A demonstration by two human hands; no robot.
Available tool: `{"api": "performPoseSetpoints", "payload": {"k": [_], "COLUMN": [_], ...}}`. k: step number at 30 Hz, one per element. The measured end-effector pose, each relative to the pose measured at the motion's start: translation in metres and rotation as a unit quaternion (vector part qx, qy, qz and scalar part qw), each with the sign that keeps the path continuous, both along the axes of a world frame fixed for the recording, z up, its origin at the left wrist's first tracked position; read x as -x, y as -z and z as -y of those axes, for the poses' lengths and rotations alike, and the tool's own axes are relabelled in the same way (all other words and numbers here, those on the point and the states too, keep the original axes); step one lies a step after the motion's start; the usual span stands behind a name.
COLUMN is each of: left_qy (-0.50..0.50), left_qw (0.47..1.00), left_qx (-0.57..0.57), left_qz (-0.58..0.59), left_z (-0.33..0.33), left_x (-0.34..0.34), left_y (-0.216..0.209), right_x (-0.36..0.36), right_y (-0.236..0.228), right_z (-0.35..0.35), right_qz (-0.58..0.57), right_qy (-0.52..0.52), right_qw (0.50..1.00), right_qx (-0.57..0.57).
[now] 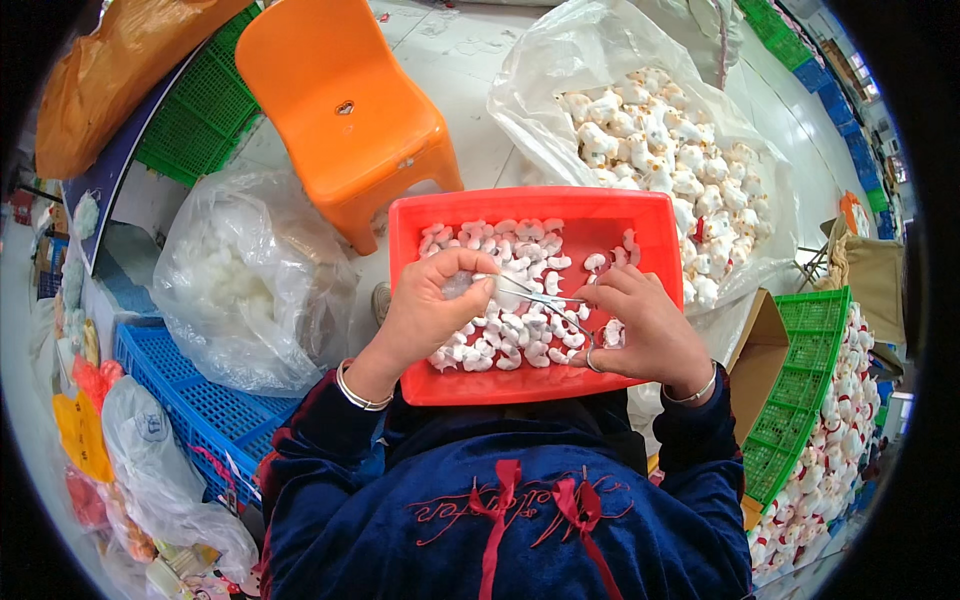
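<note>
My left hand is closed, thumb and index finger pinching a small white piece. In my right hand are slim metal forceps with scissor-like loops, a finger near one loop. Their tips reach left to the white piece at my left fingertips. Both hands are above a red plastic tub at my lap. Many small, curved white plush pieces lie in it, more on its left side than its right. A paler fluffy clump beneath my left fingers is partly hidden.
An orange chair stands beyond the tub. To the left are a clear bag of white stuffing and a blue crate. At far right lies a large bag of white plush toys; a green crate is nearer.
</note>
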State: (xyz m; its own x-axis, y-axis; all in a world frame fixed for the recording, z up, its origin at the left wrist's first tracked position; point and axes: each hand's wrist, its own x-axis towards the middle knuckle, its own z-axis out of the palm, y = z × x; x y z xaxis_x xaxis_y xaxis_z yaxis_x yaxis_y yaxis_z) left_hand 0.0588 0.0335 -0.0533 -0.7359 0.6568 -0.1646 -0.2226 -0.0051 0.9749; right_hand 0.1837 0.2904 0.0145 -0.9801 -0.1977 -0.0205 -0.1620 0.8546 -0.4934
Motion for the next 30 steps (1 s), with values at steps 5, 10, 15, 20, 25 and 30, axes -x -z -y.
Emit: {"api": "performPoseSetpoints", "payload": {"k": [5,10,15,20,25,30], "left_qy": [-0.004,0.024,0.013,-0.051,-0.031,-0.006], "left_qw": [1.000,0.996,0.998,0.998,0.997,0.997], "left_qx": [0.000,-0.004,0.005,0.011,0.013,0.009], "left_qz": [0.031,0.081,0.061,0.031,0.065,0.075], "left_z": [0.001,-0.007,-0.010,-0.009,-0.007,-0.008], "left_x": [-0.001,-0.005,-0.003,-0.004,-0.003,-0.004], "left_y": [-0.005,-0.005,-0.003,0.005,-0.003,0.002], "right_x": [-0.001,0.000,-0.001,-0.003,-0.004,0.000], "right_y": [0.001,-0.001,0.003,-0.008,0.000,0.000], "right_z": [0.000,0.005,0.005,0.004,0.006,0.013], "right_qz": [0.044,0.078,0.048,-0.015,0.026,0.076], "right_qy": [0.004,-0.010,0.008,0.050,0.050,0.024], "right_qw": [0.999,0.996,0.998,0.999,0.997,0.995], "right_qx": [-0.021,-0.036,-0.034,-0.002,-0.053,-0.052]}}
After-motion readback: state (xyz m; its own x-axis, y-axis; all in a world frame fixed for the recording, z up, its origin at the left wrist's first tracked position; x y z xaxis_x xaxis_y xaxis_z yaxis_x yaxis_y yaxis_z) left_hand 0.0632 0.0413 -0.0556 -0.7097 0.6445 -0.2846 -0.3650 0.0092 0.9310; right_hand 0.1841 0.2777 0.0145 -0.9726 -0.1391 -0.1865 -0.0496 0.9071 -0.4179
